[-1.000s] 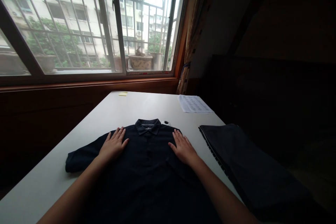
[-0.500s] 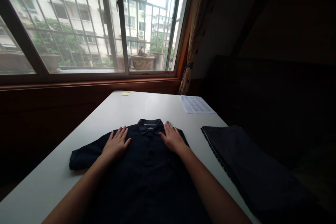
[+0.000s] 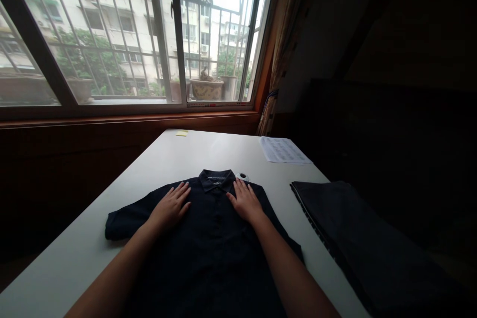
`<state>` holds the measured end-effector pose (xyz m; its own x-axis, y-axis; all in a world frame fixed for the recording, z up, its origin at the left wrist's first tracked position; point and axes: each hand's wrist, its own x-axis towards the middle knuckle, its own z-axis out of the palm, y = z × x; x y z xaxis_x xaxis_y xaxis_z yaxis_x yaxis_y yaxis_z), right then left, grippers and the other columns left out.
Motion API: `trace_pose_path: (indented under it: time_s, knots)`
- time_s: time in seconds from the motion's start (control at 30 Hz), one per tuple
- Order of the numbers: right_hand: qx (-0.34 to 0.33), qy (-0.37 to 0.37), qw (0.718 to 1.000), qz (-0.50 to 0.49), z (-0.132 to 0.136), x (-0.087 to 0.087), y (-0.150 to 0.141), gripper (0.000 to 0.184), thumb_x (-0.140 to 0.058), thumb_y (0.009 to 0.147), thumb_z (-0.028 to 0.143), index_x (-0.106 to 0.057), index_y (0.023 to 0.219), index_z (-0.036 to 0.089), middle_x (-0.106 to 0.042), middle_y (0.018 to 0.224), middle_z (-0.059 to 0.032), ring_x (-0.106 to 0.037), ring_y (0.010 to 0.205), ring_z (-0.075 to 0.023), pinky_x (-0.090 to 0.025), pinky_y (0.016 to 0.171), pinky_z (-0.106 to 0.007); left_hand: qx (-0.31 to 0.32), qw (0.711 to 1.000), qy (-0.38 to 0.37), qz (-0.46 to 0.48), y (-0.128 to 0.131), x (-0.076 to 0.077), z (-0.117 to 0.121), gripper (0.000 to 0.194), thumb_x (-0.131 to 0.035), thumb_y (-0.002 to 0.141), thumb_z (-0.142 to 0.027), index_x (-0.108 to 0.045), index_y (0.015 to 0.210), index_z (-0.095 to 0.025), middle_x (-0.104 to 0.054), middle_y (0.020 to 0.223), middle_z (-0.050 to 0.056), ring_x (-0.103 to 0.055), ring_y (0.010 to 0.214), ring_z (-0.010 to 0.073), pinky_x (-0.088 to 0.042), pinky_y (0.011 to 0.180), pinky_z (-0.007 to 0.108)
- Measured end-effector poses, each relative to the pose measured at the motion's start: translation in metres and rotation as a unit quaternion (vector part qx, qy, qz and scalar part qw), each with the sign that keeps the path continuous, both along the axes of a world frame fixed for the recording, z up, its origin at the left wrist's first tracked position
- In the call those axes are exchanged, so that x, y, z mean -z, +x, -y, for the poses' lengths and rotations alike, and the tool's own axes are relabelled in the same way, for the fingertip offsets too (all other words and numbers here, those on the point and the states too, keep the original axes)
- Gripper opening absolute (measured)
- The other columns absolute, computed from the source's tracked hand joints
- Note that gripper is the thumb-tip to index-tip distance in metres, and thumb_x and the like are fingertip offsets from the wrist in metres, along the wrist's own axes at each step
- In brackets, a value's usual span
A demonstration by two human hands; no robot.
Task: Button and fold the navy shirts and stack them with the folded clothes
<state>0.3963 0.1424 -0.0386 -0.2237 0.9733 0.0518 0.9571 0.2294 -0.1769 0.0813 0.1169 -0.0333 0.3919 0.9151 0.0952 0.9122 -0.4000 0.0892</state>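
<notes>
A dark navy collared shirt (image 3: 214, 238) lies front side up, its collar pointing away from me. My left hand (image 3: 169, 208) rests flat on the shirt's left shoulder area, fingers spread. On the other side of the collar, my right hand (image 3: 246, 202) lies flat on the cloth with fingers stretched out. Just beyond its fingertips sits a small white round object with a dark centre (image 3: 243, 177), partly hidden, whose kind I cannot make out. The shirt's lower part fades into shadow below my forearms.
The shirt is spread on a white table (image 3: 141, 164). Folded dark cloth (image 3: 357, 228) lies along the table's right edge. Printed sheets of paper (image 3: 285, 150) lie at the far right corner, and a yellow sticky note (image 3: 182, 133) near the far left corner. A barred window stands behind.
My right hand has slid inward from the right shoulder toward the collar, briefly covering the white round object, then drawn slightly back. My left hand stays flat on the shirt. The view has shifted slightly.
</notes>
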Motion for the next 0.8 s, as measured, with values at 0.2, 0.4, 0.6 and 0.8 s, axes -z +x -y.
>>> trace_pose_path:
  time_s: [0.2, 0.4, 0.6, 0.8]
  knots:
    - [-0.008, 0.008, 1.0, -0.001, -0.001, 0.003, 0.001, 0.075, -0.022, 0.102, 0.059, -0.03, 0.156, 0.007, -0.017, 0.166, -0.0108, -0.013, 0.154, -0.0234, -0.008, 0.125, -0.042, 0.009, 1.0, -0.018, 0.007, 0.004, 0.004, -0.002, 0.065, -0.025, 0.103, -0.057, -0.029, 0.158, -0.021, -0.021, 0.165, 0.003, -0.019, 0.153, 0.0229, -0.015, 0.125, 0.045]
    - [-0.034, 0.013, 0.999, -0.002, -0.001, 0.002, 0.002, 0.064, -0.027, 0.104, 0.049, -0.037, 0.154, 0.01, -0.026, 0.165, -0.0081, -0.016, 0.154, -0.0192, -0.011, 0.125, -0.037, -0.015, 1.0, -0.016, 0.006, 0.014, 0.01, -0.01, 0.061, -0.026, 0.104, -0.051, -0.028, 0.158, -0.022, -0.019, 0.165, 0.005, -0.016, 0.154, 0.0274, -0.013, 0.123, 0.054]
    - [-0.033, 0.001, 0.999, 0.003, -0.003, 0.004, 0.002, 0.07, -0.025, 0.102, 0.056, -0.035, 0.155, 0.011, -0.023, 0.165, -0.0085, -0.016, 0.154, -0.0206, -0.008, 0.125, -0.04, 0.036, 0.999, -0.025, 0.005, 0.039, 0.012, -0.028, 0.059, -0.028, 0.104, -0.052, -0.033, 0.156, -0.026, -0.023, 0.164, 0.002, -0.013, 0.154, 0.0238, -0.006, 0.125, 0.051]
    - [0.001, -0.011, 1.0, 0.01, -0.007, 0.006, 0.01, 0.075, -0.02, 0.102, 0.061, -0.024, 0.159, 0.012, -0.013, 0.167, -0.007, -0.01, 0.155, -0.0215, -0.006, 0.125, -0.043, 0.008, 1.0, -0.023, 0.015, 0.045, 0.017, -0.054, 0.063, -0.023, 0.104, -0.053, -0.03, 0.157, -0.021, -0.022, 0.165, 0.008, -0.012, 0.155, 0.0258, -0.006, 0.124, 0.053]
